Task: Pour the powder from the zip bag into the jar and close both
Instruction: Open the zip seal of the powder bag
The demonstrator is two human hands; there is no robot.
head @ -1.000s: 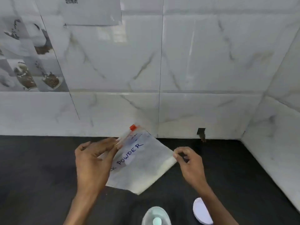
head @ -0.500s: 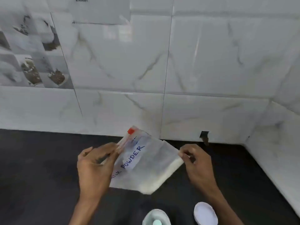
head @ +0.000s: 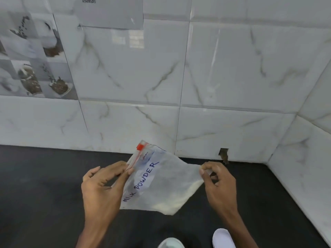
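Above the black counter [head: 35,194] we hold the zip bag [head: 161,185] up. Left hand [head: 102,190] pinches the zipper edge below the red slider [head: 140,146]; right hand [head: 218,181] pinches the opposite corner. White powder [head: 172,204] sits in the low corner. Label reads MILK POWDER. Bottom edge: probably the jar [head: 171,243], cut off, white lid [head: 223,238] beside it. Marble-look tile wall [head: 215,68] behind.

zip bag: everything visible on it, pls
The zip bag is clear plastic with a white label handwritten MILK POWDER in blue. A red slider sits at the far end of its zip edge; seal state unclear. White powder lies along the lower right edge. It is held tilted above the dark counter, left hand pinching the zip edge, right hand pinching the opposite corner.
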